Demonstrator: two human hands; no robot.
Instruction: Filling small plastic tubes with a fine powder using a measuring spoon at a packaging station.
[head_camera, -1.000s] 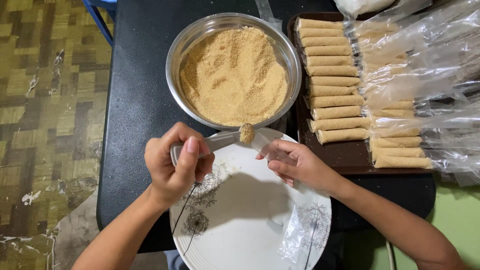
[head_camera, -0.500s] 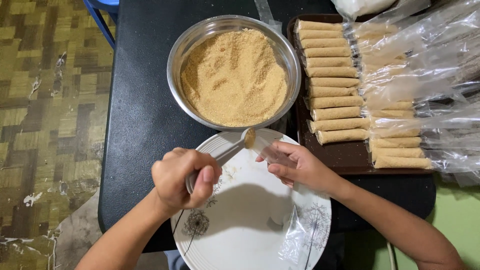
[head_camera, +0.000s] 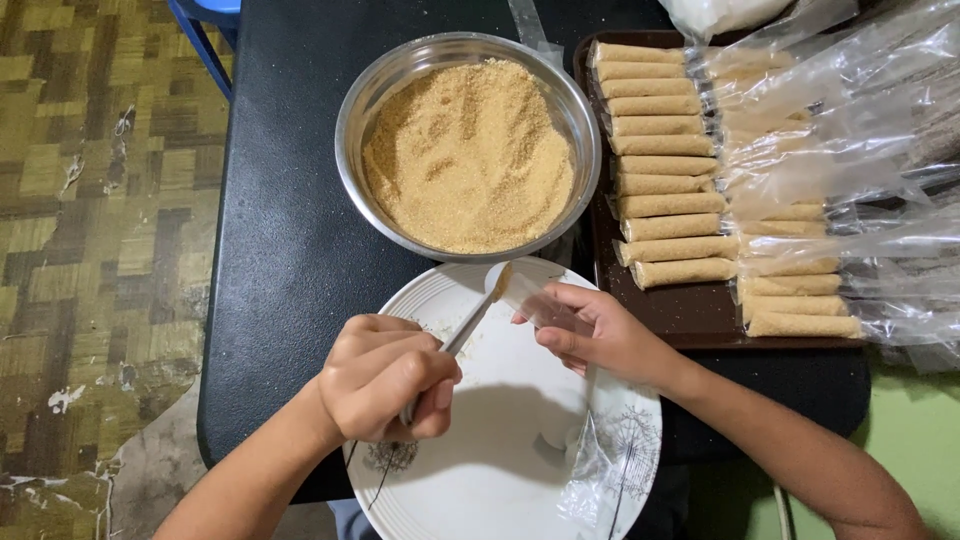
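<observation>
— So, what's each hand doing from where you stand?

— Well, the left hand is curled into a fist around the handle of a metal spoon. The spoon slants up and to the right, and its bowl carries a little of the tan crumb.

— And the other one?

— The right hand is pinching a small clear plastic sleeve between thumb and fingers. The mouth of the sleeve points left, and the spoon's tip sits right at that opening, touching it as far as I can tell.

— Where is all that happening?

— Over the upper rim of a white plate with a thin dark plant pattern. A crumpled bit of clear plastic lies on the plate's right side.

— And the crumb itself?

— Most of it is in a round steel bowl, just beyond the plate, almost touching its rim. The surface of the crumb is dimpled and uneven.

— What's to the right?

— A dark brown tray with a column of filled tan rolls laid side by side. Further right, more rolls lie under loose clear plastic bags, partly hidden.

— What's it all standing on?

— A black table. Left of it, a worn patterned floor, and a blue stool leg at the top.
</observation>
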